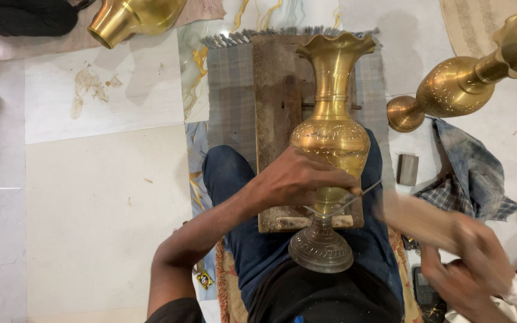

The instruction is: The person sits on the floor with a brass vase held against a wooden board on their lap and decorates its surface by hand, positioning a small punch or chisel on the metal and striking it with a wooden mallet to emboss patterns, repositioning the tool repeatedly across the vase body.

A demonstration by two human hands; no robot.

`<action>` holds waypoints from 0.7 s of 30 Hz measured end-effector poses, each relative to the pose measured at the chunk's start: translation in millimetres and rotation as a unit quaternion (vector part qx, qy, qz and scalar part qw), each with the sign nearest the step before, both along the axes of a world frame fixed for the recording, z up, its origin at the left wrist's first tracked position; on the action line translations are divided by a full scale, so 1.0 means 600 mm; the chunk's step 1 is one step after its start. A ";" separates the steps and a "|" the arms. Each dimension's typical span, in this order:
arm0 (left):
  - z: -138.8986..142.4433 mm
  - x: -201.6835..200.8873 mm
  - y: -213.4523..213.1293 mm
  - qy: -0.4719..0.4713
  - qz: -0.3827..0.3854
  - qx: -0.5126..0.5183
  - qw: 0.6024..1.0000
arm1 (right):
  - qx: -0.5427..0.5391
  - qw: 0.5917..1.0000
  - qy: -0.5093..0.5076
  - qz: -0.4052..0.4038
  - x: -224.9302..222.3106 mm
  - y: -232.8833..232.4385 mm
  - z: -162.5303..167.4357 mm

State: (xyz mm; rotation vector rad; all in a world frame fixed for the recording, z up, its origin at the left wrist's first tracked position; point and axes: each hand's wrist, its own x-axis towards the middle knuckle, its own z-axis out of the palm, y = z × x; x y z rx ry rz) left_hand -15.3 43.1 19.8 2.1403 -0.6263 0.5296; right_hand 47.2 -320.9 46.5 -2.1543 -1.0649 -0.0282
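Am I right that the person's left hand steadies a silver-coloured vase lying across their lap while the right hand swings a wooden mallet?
Not quite: the head view shows the vase is brass-gold, not silver. The rest holds: the left hand grips it low on the body, and the right hand swings the blurred wooden mallet.

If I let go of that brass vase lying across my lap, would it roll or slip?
Probably it would roll: the brass vase lies on its side with a round belly. Its polished metal looks slippery. Likely rigid and fairly heavy. Only the left hand steadies it.
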 end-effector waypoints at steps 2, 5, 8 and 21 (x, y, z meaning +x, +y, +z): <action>0.021 0.009 0.007 0.004 -0.034 0.041 0.999 | -0.017 1.000 0.025 -0.004 -0.013 -0.017 -0.025; 0.047 0.023 0.013 0.043 -0.101 0.073 0.991 | -0.020 0.975 -0.207 -0.074 -0.038 -0.004 -0.072; 0.057 0.031 0.012 0.079 -0.122 0.133 0.980 | 0.044 0.976 -0.191 -0.096 -0.063 0.028 -0.105; -0.026 -0.040 -0.052 -0.032 0.169 -0.203 0.964 | 0.039 0.999 -0.022 0.021 0.042 0.127 0.111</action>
